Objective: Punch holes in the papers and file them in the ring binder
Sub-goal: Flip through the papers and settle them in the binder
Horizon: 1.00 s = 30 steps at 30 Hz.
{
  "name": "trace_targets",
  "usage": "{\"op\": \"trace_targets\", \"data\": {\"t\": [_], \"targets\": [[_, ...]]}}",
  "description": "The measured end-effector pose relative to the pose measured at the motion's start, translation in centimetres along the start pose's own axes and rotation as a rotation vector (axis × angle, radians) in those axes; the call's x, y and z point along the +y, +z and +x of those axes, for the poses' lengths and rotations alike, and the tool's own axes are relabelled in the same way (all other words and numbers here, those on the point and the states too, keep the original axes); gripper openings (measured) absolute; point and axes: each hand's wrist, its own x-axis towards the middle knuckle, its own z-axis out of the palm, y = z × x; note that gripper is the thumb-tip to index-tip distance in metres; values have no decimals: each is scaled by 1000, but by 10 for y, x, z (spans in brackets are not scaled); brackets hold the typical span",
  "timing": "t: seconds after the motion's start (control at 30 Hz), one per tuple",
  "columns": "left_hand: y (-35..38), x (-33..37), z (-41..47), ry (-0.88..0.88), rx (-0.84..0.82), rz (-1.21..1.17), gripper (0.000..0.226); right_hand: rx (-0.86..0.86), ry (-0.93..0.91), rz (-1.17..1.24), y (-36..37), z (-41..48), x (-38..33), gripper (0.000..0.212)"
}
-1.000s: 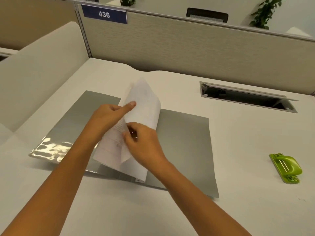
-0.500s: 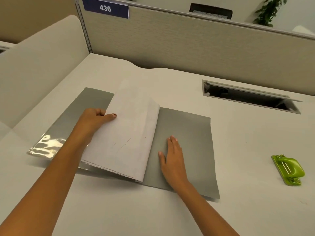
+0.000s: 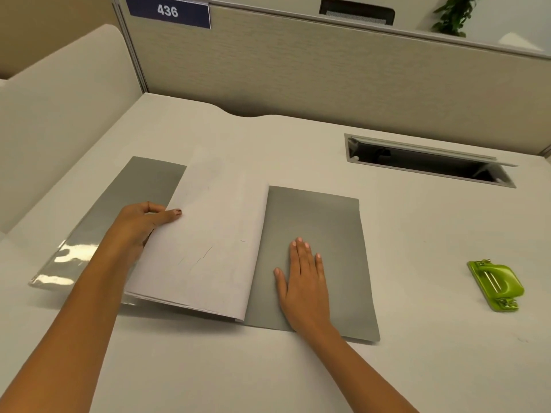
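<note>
Papers (image 3: 208, 239) are gripped at the edge by the left hand (image 3: 143, 222). The right hand (image 3: 304, 278) is laid flat, fingers straight, on the binder (image 3: 337, 228).

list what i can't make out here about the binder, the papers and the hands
Head view only.
Binder rings: hidden under the papers.
Punched holes: the papers' spine edge curls down out of sight.
Left hand fingers: tucked under the papers; only the thumb shows.
Print on the papers: too faint to read.
Cable slot interior: too dark.
</note>
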Motion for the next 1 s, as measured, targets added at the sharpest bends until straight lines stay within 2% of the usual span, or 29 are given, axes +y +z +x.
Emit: {"op": "trace_targets", "data": {"t": [0.1, 0.23, 0.37, 0.47, 0.7, 0.87, 0.93, 1.0], "targets": [[10, 15, -7, 19, -33, -52, 14, -18, -14, 47, -1, 1, 2, 68], [36, 38, -25, 51, -226, -195, 23, -45, 29, 321, -9, 2, 7, 63], [76, 51, -43, 111, -358, -189, 33, -39, 252, 771, -28, 0, 3, 43], [114, 51, -56, 143, -411, -173, 33, -35, 377, 1011, -42, 6, 5, 29], [191, 23, -77, 207, -391, -32, 30, -96, 616, 1461, -72, 14, 25, 45], [218, -6, -83, 213, -446, 60, 47, -94, 646, 1572, -94, 20, 44, 58], [219, -14, -79, 193, -470, 70, 51, -107, 626, 1569, -99, 20, 50, 51], [214, -19, -73, 273, -421, 139, 46, -154, 597, 1530, -101, 20, 55, 40]]}}
